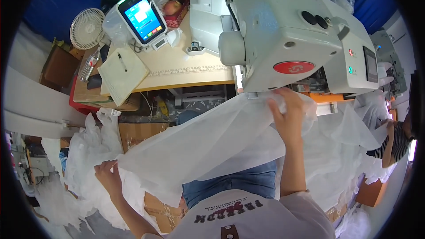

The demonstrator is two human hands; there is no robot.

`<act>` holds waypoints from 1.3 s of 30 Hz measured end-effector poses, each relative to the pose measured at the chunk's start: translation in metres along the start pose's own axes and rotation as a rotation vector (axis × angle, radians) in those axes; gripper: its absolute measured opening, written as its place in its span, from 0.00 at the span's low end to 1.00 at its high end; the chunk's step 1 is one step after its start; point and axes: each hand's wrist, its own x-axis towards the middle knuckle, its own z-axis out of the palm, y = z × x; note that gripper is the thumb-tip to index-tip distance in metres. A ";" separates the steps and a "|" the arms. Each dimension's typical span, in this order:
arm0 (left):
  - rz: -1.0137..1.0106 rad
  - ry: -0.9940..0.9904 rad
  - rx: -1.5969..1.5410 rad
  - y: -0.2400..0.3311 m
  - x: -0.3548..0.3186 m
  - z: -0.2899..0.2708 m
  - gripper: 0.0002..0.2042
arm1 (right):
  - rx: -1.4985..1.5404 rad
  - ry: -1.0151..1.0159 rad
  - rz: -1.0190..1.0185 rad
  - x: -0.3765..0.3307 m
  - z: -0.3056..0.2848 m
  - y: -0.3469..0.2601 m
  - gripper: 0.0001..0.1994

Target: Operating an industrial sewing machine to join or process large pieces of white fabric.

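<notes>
A: Near stuff first, left hand?

B: Left hand, well left of the bulky white machine head with a red oval badge. Fingers narrow, pinching the edge of the long, thin, translucent white sheet. Tug too hard and it could skew or tear

A: Sheet position?

B: Runs from that pinch up to the machine head's lower edge; slack folds there could bunch

A: Right hand?

B: Right hand, just in front of the machine head, thumb and fingers spread on the sheet, can't tell if gripping. Fingertips that close could get caught if it runs

A: Farther?

B: Crumpled white sheer drape right of the machine head, by a co-worker in a striped top. Can't tell if it's joined; if so, a pull there could drag the sheet crooked
</notes>
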 end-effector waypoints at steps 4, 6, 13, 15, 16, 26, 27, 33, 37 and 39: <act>-0.106 0.153 0.188 0.003 0.012 0.003 0.04 | -0.027 -0.323 0.235 0.006 -0.005 -0.030 0.11; -0.172 0.259 0.314 -0.004 0.014 0.013 0.03 | -0.089 -0.434 0.334 0.006 -0.004 -0.043 0.12; -0.144 0.062 -0.023 -0.010 0.054 0.096 0.05 | 0.210 -0.176 0.193 -0.017 -0.003 -0.002 0.13; -0.345 -0.383 -0.560 0.016 0.057 0.079 0.05 | -0.044 -0.285 0.224 -0.039 -0.028 0.041 0.10; -0.441 -0.607 -0.833 0.022 0.060 0.074 0.05 | -0.186 -0.326 0.156 -0.048 -0.032 0.059 0.08; -0.168 -0.187 -0.774 0.055 0.084 0.054 0.07 | 0.027 0.105 0.264 -0.016 -0.025 -0.006 0.10; 0.075 -0.055 -0.281 0.058 0.080 0.051 0.07 | -0.024 0.077 0.220 -0.011 -0.025 -0.010 0.10; 0.014 -0.032 -0.304 0.057 0.082 0.079 0.07 | -0.250 -0.001 0.193 -0.004 -0.014 0.023 0.11; 0.062 0.028 -0.760 0.111 0.097 0.069 0.09 | -0.498 -0.081 0.375 0.002 -0.038 0.076 0.15; 0.148 0.182 -0.668 0.121 0.113 0.096 0.08 | -0.653 -0.099 0.391 0.018 -0.030 0.088 0.15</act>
